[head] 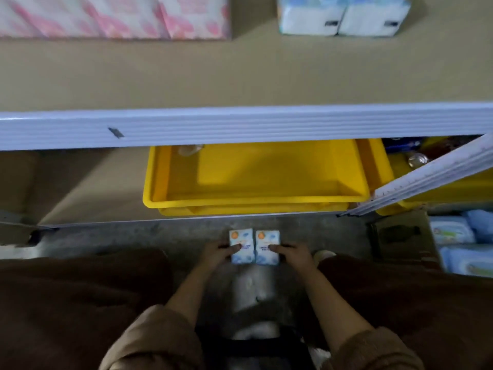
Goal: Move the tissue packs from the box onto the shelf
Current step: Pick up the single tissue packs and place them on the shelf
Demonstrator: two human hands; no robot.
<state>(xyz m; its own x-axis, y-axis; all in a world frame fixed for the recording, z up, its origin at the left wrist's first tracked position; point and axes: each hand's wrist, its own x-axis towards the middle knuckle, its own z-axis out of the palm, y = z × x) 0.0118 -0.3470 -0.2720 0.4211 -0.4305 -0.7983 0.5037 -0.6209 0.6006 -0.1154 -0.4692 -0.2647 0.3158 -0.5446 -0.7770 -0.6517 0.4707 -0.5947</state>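
Observation:
Two small blue-and-white tissue packs are held side by side above the grey floor, in front of the shelf. My left hand (217, 253) grips the left tissue pack (241, 240), thumb on its face. My right hand (292, 255) grips the right tissue pack (267, 240) the same way. The shelf (240, 76) has a tan board and a white front rail. At the far right, a cardboard box (400, 236) holds more blue tissue packs (453, 231).
On the shelf top lie pink-patterned packs (114, 17) at the back left and white-and-blue packs (344, 17) at the back right. A yellow bin (253, 201) sits on the lower level, a second yellow bin (384, 166) beside it. My brown-clad knees flank the hands.

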